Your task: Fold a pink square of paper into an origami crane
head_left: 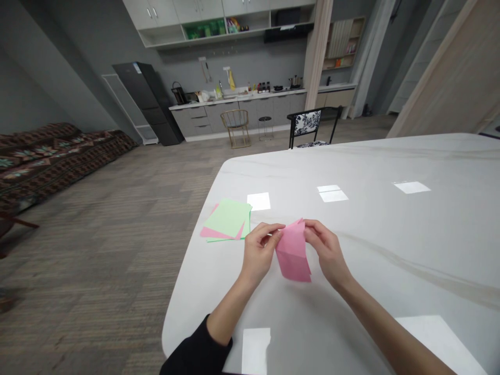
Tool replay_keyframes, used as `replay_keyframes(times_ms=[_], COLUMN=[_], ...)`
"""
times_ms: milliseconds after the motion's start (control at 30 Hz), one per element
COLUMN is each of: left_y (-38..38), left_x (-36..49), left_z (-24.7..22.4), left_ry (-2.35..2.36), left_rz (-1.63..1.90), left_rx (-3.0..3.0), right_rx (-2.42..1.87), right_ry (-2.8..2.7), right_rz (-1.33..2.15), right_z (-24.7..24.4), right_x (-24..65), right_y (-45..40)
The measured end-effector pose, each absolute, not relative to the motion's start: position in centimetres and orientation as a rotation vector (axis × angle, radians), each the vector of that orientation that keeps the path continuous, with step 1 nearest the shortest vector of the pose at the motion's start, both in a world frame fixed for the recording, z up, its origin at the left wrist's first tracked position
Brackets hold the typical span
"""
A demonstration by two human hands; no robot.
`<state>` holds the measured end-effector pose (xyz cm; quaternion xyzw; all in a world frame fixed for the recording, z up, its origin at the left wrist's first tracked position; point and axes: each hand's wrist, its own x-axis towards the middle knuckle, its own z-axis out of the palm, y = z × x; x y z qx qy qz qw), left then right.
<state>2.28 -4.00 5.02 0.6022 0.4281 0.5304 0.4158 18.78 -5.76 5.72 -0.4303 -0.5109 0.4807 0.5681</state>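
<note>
A folded sheet of pink paper (294, 255) hangs between my two hands, held up over the white table (375, 219). My left hand (260, 250) pinches its upper left corner between thumb and fingers. At the upper right corner, my right hand (326, 252) grips the paper the same way. A crease runs across the sheet, and its layers part a little at the lower right. Left of my left hand lies a loose stack of green paper (228, 216) and pink paper (221, 234) sheets, fanned out at angles.
The table's rounded left edge drops to a wood-look floor (156, 234). A black-framed chair (312, 125) stands beyond the far edge. Farther back are a kitchen counter (273, 99), a gold chair (235, 127) and a dark fridge (152, 101). A patterned couch (58, 151) is at left.
</note>
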Motion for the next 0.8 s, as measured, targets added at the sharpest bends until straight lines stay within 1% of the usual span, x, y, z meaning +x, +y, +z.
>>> replay_keyframes(times_ms=[133, 333, 567, 800], left_y=[-4.11, -4.62, -4.13, -4.06], left_x=[2.27, 2.53, 2.53, 2.19], left_z=[5.05, 5.8, 5.67, 5.59], left_ry=[1.081, 1.009, 0.964, 0.843], left_rz=[1.317, 1.218, 1.149, 0.942], left_rx=[1.526, 1.518, 1.305, 1.008], right_rx=[-1.083, -1.147, -1.139, -1.037], right_ry=[-1.188, -1.307, -1.579, -1.677], right_rz=[1.008, 0.952, 0.868, 0.896], right_z=[5.64, 5.81, 5.95, 6.58], right_x=[18.58, 18.43, 18.26, 18.92], right_y=[-5.85, -5.97, -6.22, -6.27])
